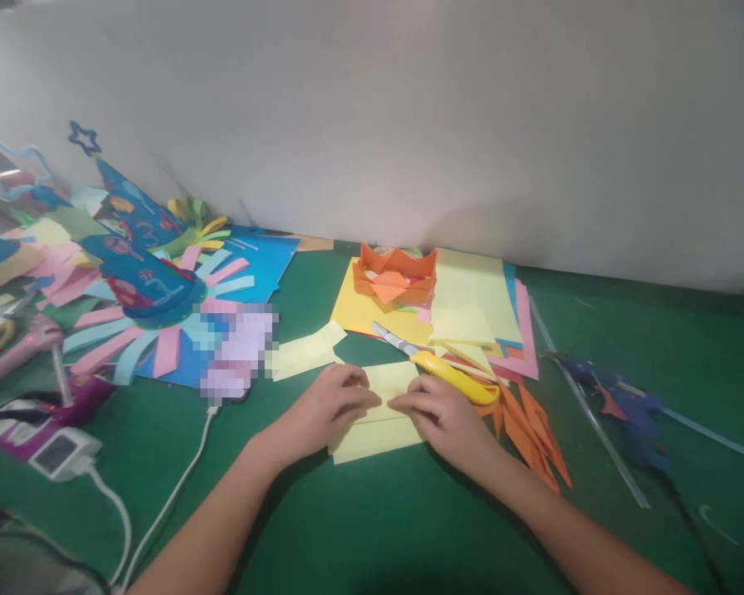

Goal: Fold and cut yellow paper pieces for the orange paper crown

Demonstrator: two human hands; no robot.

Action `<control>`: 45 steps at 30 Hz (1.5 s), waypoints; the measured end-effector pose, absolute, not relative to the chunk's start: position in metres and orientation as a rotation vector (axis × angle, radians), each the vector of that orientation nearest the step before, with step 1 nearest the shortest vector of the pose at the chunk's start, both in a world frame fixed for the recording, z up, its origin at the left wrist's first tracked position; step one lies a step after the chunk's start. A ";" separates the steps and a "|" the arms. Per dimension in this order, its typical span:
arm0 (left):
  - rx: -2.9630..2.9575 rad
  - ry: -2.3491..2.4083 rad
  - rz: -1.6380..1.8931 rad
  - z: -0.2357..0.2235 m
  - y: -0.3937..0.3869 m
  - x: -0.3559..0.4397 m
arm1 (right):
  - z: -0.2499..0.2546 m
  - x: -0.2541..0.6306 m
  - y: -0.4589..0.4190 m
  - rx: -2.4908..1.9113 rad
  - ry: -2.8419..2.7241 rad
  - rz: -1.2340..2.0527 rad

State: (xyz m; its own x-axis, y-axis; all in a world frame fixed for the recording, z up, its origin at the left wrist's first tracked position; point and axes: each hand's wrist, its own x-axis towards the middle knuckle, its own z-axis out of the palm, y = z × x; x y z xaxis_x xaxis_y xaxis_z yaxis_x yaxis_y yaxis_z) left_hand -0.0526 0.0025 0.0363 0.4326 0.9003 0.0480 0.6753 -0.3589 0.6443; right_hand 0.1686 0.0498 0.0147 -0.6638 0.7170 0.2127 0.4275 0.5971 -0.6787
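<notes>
A sheet of pale yellow paper (378,446) lies on the green tabletop with a crease across it. My left hand (330,406) pinches its left part, fingers closed. My right hand (451,420) presses the right part with thumb and fingers together, the fingertips of both hands almost meeting over the crease. Just beyond my right hand lies a yellow utility knife (455,378) with its blade out, pointing up and left. Orange folded paper pieces (533,438) spread to the right of that hand. Another folded pale yellow paper (303,351) rests beyond my left hand.
An orange paper crown (397,285) sits on coloured paper sheets (471,285) near the wall. Blue cone hats (136,268) with paper strips stand left, beside a blurred-out phone (241,351) on a cable. Glue guns lie at left (55,405) and right (632,417).
</notes>
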 end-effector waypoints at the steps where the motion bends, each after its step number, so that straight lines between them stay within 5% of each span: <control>1: 2.159 1.325 0.534 0.036 0.002 -0.052 | 0.015 0.168 0.050 -0.913 -2.355 0.830; 17: 2.133 1.345 0.546 0.030 0.002 -0.052 | 0.023 0.167 0.040 -0.591 -2.688 0.351; 45: 2.139 1.249 0.538 0.031 0.005 -0.058 | 0.024 0.145 0.029 -0.535 -2.853 0.365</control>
